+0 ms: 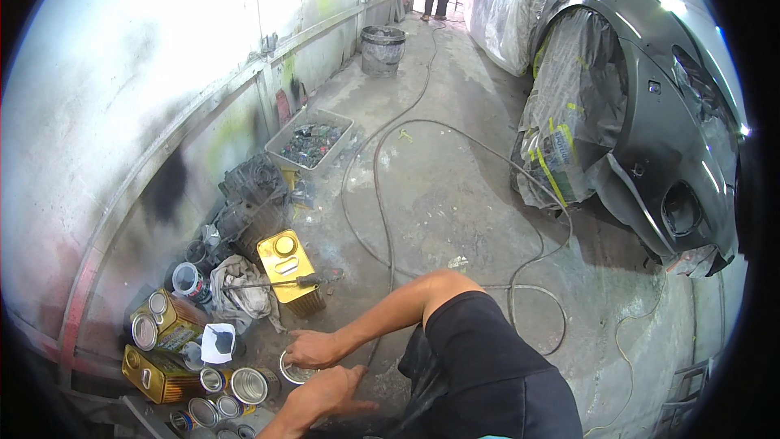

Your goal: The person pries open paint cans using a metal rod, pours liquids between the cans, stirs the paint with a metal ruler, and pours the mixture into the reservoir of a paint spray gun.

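Right hand (pixel 314 349) curls over a round tin (pixel 295 373), grip unclear; left hand (pixel 331 393), fingers extended, lies beside it.

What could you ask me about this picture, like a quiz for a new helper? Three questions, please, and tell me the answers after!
1. Which thing is the right hand nearest to? A) a car wheel B) a round metal can C) a plastic crate
2. True or false: the bucket stands farther away than the square can to the right of the crumpled cloth.
3. What colour is that square can's top?

Key: 1. B; 2. true; 3. yellow.
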